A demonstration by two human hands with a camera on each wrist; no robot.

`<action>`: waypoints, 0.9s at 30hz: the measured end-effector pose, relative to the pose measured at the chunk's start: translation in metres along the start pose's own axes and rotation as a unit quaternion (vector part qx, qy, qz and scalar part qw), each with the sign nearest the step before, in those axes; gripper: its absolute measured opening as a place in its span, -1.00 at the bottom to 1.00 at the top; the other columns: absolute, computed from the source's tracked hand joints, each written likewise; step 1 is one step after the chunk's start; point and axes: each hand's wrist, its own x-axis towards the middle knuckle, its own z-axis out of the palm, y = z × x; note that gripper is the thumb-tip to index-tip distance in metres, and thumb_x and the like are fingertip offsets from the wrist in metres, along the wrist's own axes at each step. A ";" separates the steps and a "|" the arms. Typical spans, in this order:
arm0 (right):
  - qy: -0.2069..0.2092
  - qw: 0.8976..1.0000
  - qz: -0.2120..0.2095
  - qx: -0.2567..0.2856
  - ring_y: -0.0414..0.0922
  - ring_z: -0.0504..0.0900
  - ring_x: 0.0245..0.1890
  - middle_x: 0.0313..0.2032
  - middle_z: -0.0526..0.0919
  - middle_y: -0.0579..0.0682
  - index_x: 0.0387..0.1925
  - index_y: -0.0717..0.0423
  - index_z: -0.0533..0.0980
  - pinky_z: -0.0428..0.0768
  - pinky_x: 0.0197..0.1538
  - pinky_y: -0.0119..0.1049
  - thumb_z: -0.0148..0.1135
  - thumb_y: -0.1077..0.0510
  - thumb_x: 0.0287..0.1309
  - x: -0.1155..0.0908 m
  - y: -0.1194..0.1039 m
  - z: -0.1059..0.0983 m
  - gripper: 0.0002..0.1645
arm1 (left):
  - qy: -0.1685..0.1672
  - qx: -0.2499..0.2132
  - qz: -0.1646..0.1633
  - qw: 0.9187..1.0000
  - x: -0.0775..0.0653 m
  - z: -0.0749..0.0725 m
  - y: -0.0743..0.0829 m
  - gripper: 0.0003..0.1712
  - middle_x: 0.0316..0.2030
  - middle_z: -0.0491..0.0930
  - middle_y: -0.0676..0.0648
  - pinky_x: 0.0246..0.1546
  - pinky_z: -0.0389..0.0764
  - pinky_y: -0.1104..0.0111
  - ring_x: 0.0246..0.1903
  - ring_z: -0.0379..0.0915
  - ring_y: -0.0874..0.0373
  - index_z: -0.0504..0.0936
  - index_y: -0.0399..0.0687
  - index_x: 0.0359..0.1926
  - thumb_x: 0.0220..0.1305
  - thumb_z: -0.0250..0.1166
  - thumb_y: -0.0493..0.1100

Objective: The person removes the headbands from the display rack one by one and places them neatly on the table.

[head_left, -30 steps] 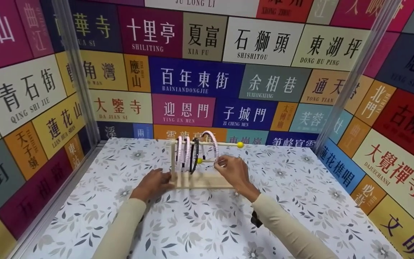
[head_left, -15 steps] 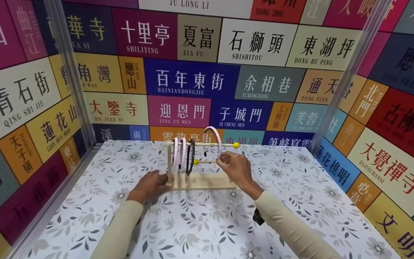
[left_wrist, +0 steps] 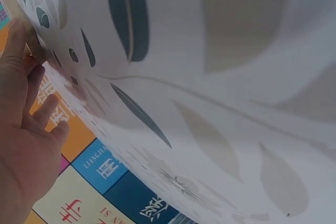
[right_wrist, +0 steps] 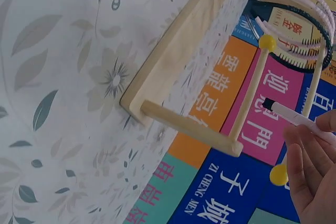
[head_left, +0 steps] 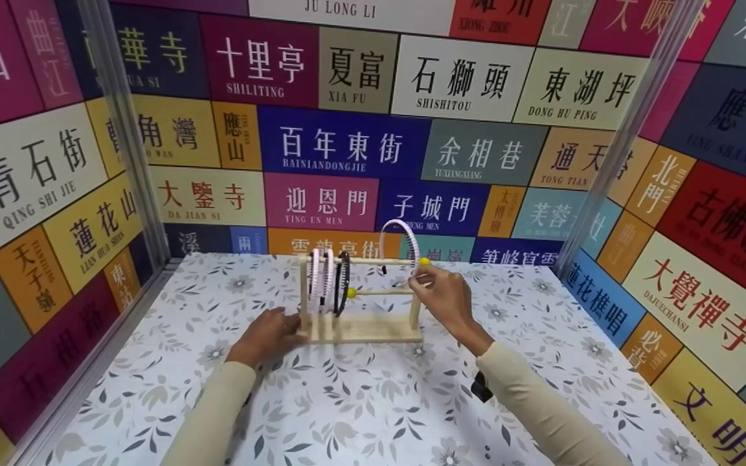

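Note:
A wooden rack has an upper and a lower rod, each with a yellow ball at its end. My right hand pinches a pink headband, whose arch rises above the upper rod's right part. In the right wrist view its black tip points toward the rack; whether the rod passes inside the arch I cannot tell. Two pink headbands and a black headband hang side by side at the rack's left. My left hand grips the left end of the base between thumb and fingers, partly seen in the left wrist view.
The rack stands on a table covered in white cloth with grey leaves and flowers. Panels with colourful lettered signs enclose its back and sides. Metal posts stand at the back corners.
My right hand has moved right and slightly up with the pink headband, toward the upper rod's ball end, uncovering the rack's right post. The left hand stays at the base.

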 end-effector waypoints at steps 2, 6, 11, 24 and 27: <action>0.005 1.000 0.008 -0.004 -0.18 0.78 -0.45 -0.35 0.83 -0.09 -0.23 -0.02 0.76 0.59 -0.55 -0.20 0.40 0.07 0.27 0.001 0.004 -0.005 -0.89 | -0.005 0.003 -0.007 1.000 0.000 0.000 0.000 -0.62 -0.18 0.64 -0.07 -0.02 0.58 0.08 -0.20 0.50 0.07 0.74 0.00 0.11 0.32 0.47 -0.02; 0.016 1.000 0.023 -0.013 -0.14 0.78 -0.46 -0.34 0.83 -0.05 -0.20 0.02 0.77 0.54 -0.57 -0.22 0.41 0.07 0.26 0.004 0.011 -0.014 -0.85 | -0.008 0.007 -0.018 1.000 0.003 0.003 -0.003 -0.60 -0.19 0.62 -0.01 -0.02 0.58 0.12 -0.22 0.48 0.11 0.74 0.06 0.12 0.31 0.47 0.03; 0.024 0.999 0.040 -0.024 -0.09 0.78 -0.45 -0.33 0.83 -0.01 -0.22 0.04 0.76 0.56 -0.54 -0.18 0.41 0.05 0.27 0.006 0.020 -0.025 -0.84 | -0.010 0.007 -0.024 1.000 0.007 0.007 -0.008 -0.62 -0.21 0.60 0.03 -0.04 0.60 0.14 -0.23 0.48 0.14 0.75 0.10 0.08 0.28 0.49 0.06; 0.033 0.996 0.062 -0.049 -0.06 0.76 -0.48 -0.30 0.83 0.04 -0.19 0.05 0.76 0.47 -0.60 -0.28 0.41 0.04 0.26 0.006 0.043 -0.046 -0.81 | -0.014 0.002 -0.016 1.000 0.007 0.007 -0.010 -0.66 -0.20 0.60 0.04 -0.04 0.61 0.14 -0.21 0.50 0.13 0.74 0.12 0.04 0.28 0.49 0.06; 0.034 0.996 0.067 -0.051 -0.06 0.75 -0.50 -0.30 0.83 0.06 -0.20 0.07 0.75 0.42 -0.62 -0.29 0.41 0.05 0.26 0.004 0.050 -0.050 -0.81 | -0.006 -0.001 -0.011 1.000 0.006 0.006 -0.009 -0.63 -0.16 0.63 0.00 -0.01 0.60 0.11 -0.17 0.51 0.10 0.74 0.11 0.09 0.29 0.49 0.03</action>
